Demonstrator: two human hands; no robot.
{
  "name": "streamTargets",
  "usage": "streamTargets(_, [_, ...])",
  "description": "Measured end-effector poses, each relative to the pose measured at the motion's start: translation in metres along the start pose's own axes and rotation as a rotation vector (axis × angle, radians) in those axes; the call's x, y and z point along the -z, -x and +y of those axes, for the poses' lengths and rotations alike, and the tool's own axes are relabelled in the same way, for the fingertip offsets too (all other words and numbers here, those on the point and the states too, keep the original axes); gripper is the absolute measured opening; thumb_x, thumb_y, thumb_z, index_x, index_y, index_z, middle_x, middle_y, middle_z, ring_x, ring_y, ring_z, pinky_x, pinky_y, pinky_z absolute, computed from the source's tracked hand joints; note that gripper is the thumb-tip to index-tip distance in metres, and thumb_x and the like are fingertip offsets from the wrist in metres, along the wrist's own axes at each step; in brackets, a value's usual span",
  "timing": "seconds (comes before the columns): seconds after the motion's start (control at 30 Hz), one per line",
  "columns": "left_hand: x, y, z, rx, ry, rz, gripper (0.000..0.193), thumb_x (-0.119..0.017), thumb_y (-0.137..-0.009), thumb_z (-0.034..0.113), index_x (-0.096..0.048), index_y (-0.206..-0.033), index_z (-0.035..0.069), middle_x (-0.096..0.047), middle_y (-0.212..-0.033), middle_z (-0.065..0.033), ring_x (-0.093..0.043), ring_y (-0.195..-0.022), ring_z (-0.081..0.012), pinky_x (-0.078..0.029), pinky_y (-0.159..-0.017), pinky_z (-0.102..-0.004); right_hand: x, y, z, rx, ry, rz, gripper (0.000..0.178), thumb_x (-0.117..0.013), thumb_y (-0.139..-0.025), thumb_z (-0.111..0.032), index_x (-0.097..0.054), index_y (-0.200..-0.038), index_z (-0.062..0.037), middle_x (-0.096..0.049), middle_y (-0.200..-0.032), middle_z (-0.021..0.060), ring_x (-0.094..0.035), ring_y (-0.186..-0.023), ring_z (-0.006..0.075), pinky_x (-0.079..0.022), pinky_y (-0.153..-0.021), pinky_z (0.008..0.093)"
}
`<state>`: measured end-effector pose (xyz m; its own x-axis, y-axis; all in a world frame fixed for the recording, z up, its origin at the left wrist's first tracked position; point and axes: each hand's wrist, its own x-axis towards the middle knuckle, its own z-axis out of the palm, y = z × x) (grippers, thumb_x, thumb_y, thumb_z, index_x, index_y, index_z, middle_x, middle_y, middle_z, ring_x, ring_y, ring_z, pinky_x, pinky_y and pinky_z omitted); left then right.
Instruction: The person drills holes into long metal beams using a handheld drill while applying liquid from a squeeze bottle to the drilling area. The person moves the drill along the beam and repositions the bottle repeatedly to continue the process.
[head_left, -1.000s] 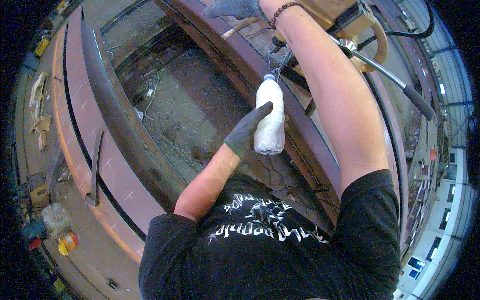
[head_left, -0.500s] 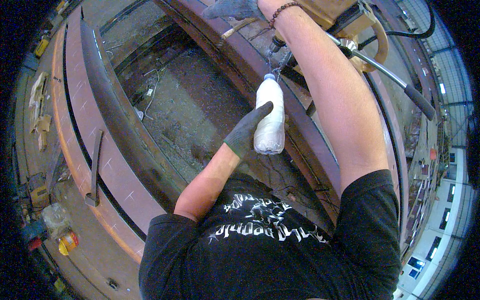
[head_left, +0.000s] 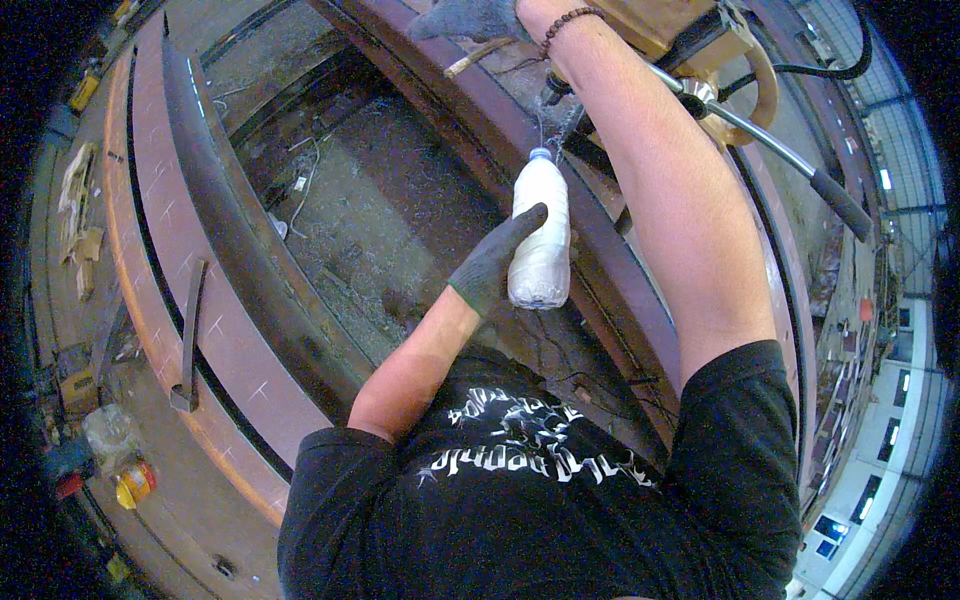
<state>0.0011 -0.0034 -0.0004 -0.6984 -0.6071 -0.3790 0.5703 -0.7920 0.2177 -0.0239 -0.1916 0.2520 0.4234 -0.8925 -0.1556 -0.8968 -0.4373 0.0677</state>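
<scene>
My left hand [head_left: 500, 250], in a dark grey glove, is wrapped around a white plastic squeeze bottle [head_left: 541, 225]. The bottle is upright in the picture, its pale blue cap [head_left: 540, 154] toward a drill chuck [head_left: 556, 88]. Between cap and chuck shows a thin, bright streak, perhaps liquid. My right arm stretches past the drilling machine [head_left: 700, 60] to the top edge. There my gloved right hand [head_left: 465, 18] is partly cut off, above a rusty steel beam [head_left: 510, 110]. A short wooden stick [head_left: 480, 58] shows just below that hand; whether the fingers grip anything is unclear.
The machine has a lever with a black grip [head_left: 840, 205] reaching right, and a black cable [head_left: 830, 68]. At left runs a long curved steel beam [head_left: 230, 330] bearing a flat metal bar [head_left: 192, 330]. A yellow-and-red object [head_left: 137, 485] is on the floor.
The visible part of the wooden stick near my right hand has shifted slightly and looks shorter. My left hand and the bottle stay almost still.
</scene>
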Motion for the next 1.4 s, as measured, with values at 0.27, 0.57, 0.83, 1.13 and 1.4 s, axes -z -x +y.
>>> streamTargets(0.27, [-0.001,-0.003,0.001,0.007,-0.052,-0.058,0.05,-0.072,-0.097,0.038,-0.061,-0.128,0.001,-0.072,-0.108,-0.0122,-0.072,-0.091,-0.0234,-0.06,-0.083,-0.036,0.002,0.0,0.005,-0.037,0.016,-0.049,0.061,-0.056,-0.094,-0.049,-0.071,-0.122,0.0031,-0.069,-0.126,0.0242,-0.068,-0.118,0.0355,-0.05,-0.102,0.0425])
streamTargets(0.57, [0.0,-0.003,-0.001,0.027,-0.023,-0.06,0.049,-0.073,-0.096,0.037,-0.061,-0.127,0.001,-0.072,-0.108,-0.0127,-0.072,-0.091,-0.0249,-0.061,-0.082,-0.037,-0.005,0.001,0.005,-0.057,-0.024,0.058,0.064,-0.058,-0.094,-0.048,-0.067,-0.129,0.0046,-0.067,-0.131,0.0229,-0.067,-0.119,0.0364,-0.05,-0.104,0.0423])
streamTargets(0.83, [-0.005,0.006,-0.003,0.001,-0.085,-0.036,0.047,-0.064,-0.101,0.037,-0.057,-0.135,0.005,-0.071,-0.11,-0.0096,-0.071,-0.093,-0.0234,-0.06,-0.083,-0.0388,-0.032,-0.026,0.02,-0.004,0.017,0.009,0.063,-0.057,-0.087,-0.062,-0.078,-0.114,-0.0096,-0.074,-0.117,0.0194,-0.072,-0.11,0.0346,-0.053,-0.1,0.0514])
streamTargets(1.13, [0.006,-0.005,-0.001,-0.041,-0.114,0.014,0.05,-0.067,-0.1,0.037,-0.057,-0.138,0.007,-0.07,-0.12,-0.0086,-0.069,-0.102,-0.0241,-0.058,-0.088,-0.0406,-0.038,-0.025,0.015,0.031,-0.092,0.169,0.048,-0.069,-0.079,-0.048,-0.079,-0.114,-0.0165,-0.075,-0.121,0.0108,-0.072,-0.107,0.0337,-0.059,-0.087,0.0528])
streamTargets(1.4, [0.01,-0.004,-0.005,0.004,-0.046,0.005,0.052,-0.069,-0.098,0.039,-0.058,-0.137,0.007,-0.069,-0.12,-0.0095,-0.067,-0.106,-0.0259,-0.057,-0.09,-0.0421,-0.036,-0.019,0.014,0.005,-0.139,0.174,0.048,-0.067,-0.079,-0.048,-0.08,-0.106,-0.0105,-0.077,-0.107,0.0172,-0.074,-0.099,0.0358,-0.059,-0.084,0.0505])
